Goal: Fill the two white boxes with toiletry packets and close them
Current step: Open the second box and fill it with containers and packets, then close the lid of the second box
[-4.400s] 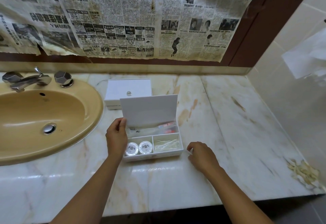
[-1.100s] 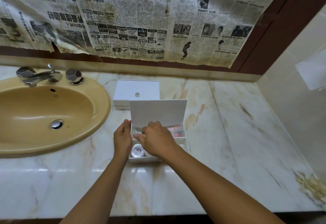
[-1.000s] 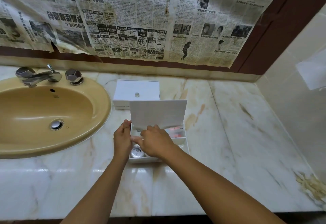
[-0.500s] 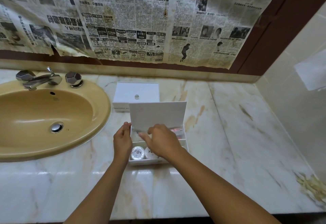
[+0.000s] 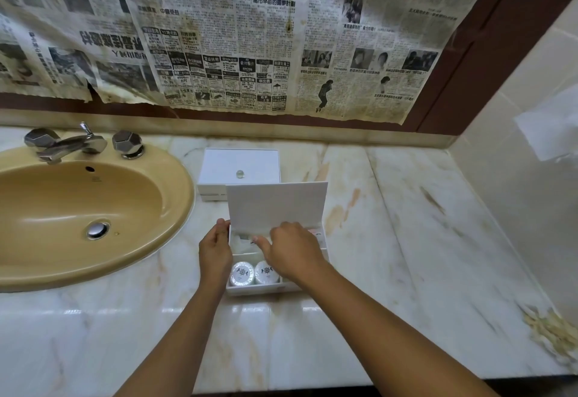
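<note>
The open white box (image 5: 259,289) stands on the marble counter with its lid (image 5: 276,206) upright. Two round wrapped soaps (image 5: 241,273) lie in its front left compartment. Clear packets (image 5: 242,244) fill the back compartment, one with red print (image 5: 316,233) at the right end. My left hand (image 5: 215,251) grips the box's left wall. My right hand (image 5: 294,251) hovers over the box, thumb pointing left, fingers dipped into the back compartment and hidden from me. Directly behind sits a closed white box (image 5: 240,162) with a small round knob.
A tan sink (image 5: 179,199) with a chrome tap (image 5: 68,145) lies to the left. Newspaper (image 5: 250,37) covers the wall behind. A tiled wall (image 5: 516,177) bounds the right side. Flaky debris (image 5: 550,331) lies by the counter's front right corner.
My right hand came from the counter on the right onto the box. Over the last second it shifted slightly right, uncovering both soaps. My left hand has stayed on the box's left wall.
</note>
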Demonstrator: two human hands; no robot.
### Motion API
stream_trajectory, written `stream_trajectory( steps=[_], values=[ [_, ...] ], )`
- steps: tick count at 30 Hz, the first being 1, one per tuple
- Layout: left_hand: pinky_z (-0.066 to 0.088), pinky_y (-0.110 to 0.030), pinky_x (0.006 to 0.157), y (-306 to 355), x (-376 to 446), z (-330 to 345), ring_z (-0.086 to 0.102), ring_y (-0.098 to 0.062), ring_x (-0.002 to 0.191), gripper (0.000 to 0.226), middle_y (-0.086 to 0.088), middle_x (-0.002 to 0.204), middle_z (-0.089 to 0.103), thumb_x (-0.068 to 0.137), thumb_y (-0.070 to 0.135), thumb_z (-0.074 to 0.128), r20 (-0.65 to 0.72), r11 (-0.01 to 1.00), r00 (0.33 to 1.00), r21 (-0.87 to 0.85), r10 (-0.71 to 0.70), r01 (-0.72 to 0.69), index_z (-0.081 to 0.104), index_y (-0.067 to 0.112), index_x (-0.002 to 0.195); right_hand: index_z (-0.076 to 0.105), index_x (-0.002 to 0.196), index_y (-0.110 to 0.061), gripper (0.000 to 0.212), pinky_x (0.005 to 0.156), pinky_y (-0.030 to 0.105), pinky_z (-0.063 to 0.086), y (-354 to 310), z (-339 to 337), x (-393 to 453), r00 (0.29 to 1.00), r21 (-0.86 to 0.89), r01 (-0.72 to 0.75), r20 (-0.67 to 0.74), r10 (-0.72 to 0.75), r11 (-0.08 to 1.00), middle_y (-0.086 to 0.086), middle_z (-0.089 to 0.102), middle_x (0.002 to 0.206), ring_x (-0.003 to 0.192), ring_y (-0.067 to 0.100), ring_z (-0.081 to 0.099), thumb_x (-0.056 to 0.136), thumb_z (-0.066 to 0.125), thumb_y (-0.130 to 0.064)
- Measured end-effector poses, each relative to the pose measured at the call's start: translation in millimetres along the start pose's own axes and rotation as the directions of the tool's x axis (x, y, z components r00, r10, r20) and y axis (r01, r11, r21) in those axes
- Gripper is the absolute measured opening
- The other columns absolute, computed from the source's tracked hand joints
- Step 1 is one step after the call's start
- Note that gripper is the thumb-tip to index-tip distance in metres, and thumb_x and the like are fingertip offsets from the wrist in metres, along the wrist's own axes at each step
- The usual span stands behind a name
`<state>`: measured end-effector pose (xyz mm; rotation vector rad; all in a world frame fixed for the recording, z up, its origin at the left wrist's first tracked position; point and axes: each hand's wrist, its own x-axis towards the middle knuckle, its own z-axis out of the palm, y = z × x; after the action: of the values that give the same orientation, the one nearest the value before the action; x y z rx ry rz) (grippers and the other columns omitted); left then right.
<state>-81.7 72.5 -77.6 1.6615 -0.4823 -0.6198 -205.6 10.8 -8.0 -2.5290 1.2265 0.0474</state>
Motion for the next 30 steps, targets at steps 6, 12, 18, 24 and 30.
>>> stream_trajectory(
  steps=[6,12,18,24,30],
  values=[
    [0.049,-0.015,0.066,0.8,2.6,0.6,0.067,-0.016,0.079,0.043,-0.003,0.087,0.072,0.105,0.034,0.032,-0.003,0.999,0.999,-0.036,-0.041,0.041,0.07,0.016,0.098,0.066,0.101,-0.006,0.064,0.094,0.045,0.038,-21.3,12.4,0.0,0.983,0.033,0.095,0.157,-0.099,0.995,0.012,0.064,0.106,0.103,0.028,0.053,0.098,0.027,-0.056],
    [0.044,-0.007,0.064,1.1,1.1,-0.6,0.063,-0.006,0.079,0.044,0.005,0.088,0.071,0.105,0.035,0.03,0.009,1.0,1.0,0.007,-0.015,0.015,0.069,0.019,0.093,0.067,0.11,-0.01,0.029,0.092,0.04,0.041,-15.1,7.6,-7.9,0.982,0.022,0.188,-0.004,-0.188,0.982,0.01,0.061,0.111,0.106,0.027,0.051,0.096,0.045,-0.024],
    [0.043,-0.006,0.063,4.8,-0.2,-1.0,0.063,-0.006,0.081,0.044,0.008,0.087,0.071,0.104,0.039,0.029,0.011,0.999,0.999,0.009,-0.032,0.032,0.069,0.023,0.094,0.07,0.095,-0.008,0.02,0.084,0.044,0.045,-19.1,-19.4,-6.9,0.919,0.067,0.273,-0.314,-0.239,0.96,0.009,0.064,0.094,0.093,0.028,0.055,0.088,0.053,-0.015],
    [0.043,-0.019,0.077,6.1,1.3,-1.9,0.063,-0.013,0.098,0.055,0.002,0.104,0.071,0.102,0.049,0.024,0.005,0.995,0.995,-0.009,-0.101,0.101,0.07,0.019,0.111,0.05,0.134,-0.016,0.043,0.098,0.042,0.031,-12.6,-61.2,22.3,0.909,0.02,0.164,-0.39,-0.143,0.986,0.008,0.05,0.132,0.123,0.026,0.04,0.091,0.05,-0.021],
    [0.045,-0.018,0.07,14.7,-2.8,-3.2,0.065,-0.006,0.088,0.057,0.003,0.095,0.07,0.102,0.05,0.021,0.031,0.979,0.983,-0.095,-0.18,0.182,0.068,0.019,0.111,0.055,0.109,-0.014,0.018,0.093,0.042,0.031,-10.5,-59.0,26.7,0.972,-0.119,0.099,-0.202,-0.122,0.988,0.007,0.06,0.109,0.107,0.029,0.05,0.096,0.043,-0.018]
  ],
)
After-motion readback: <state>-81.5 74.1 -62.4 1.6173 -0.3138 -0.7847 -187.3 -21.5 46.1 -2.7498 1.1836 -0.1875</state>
